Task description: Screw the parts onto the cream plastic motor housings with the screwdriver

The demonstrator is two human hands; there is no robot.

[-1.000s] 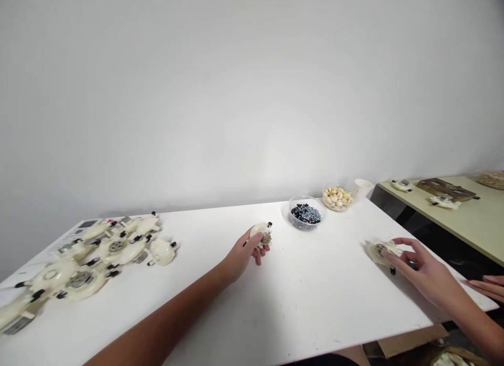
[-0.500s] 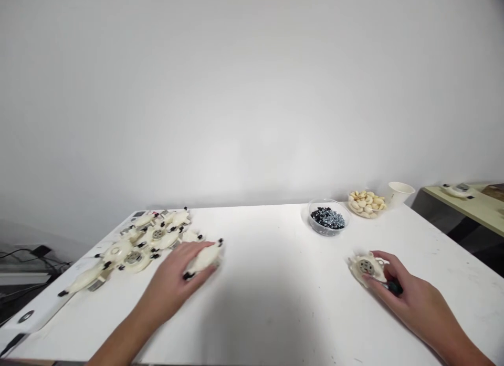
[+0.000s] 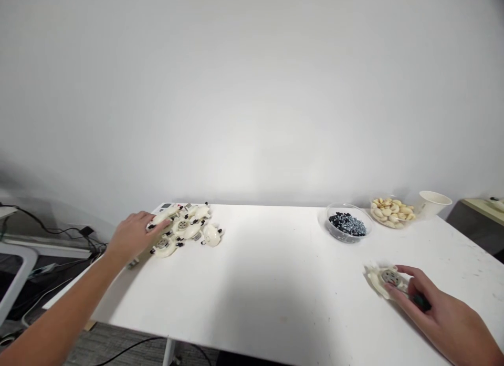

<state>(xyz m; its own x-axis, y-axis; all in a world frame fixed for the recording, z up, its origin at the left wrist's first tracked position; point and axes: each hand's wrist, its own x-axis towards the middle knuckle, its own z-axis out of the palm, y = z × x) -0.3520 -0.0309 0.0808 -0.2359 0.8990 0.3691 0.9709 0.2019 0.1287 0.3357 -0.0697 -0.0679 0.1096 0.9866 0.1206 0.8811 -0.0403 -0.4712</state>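
Observation:
My left hand [image 3: 132, 236] reaches far left to a pile of cream plastic parts with black tips [image 3: 185, 228]. Its fingers curl over one cream part [image 3: 164, 216] at the pile's left edge. My right hand [image 3: 441, 313] lies on the white table [image 3: 268, 287] at the near right. Its fingertips press on a single cream part with a grey round centre [image 3: 384, 279]. A dark green object [image 3: 421, 302], perhaps a tool handle, is gripped under its fingers.
At the back right stand a clear bowl of black and silver small pieces [image 3: 347, 225], a dish of pale pieces [image 3: 391, 209] and a white paper cup [image 3: 433, 202]. Cables [image 3: 59, 232] lie on the floor to the left, and another table's corner [image 3: 486, 204] shows at far right.
My left hand carried a cream part from the table's middle leftward to the pile. The view swung left. My right hand stayed on the single part.

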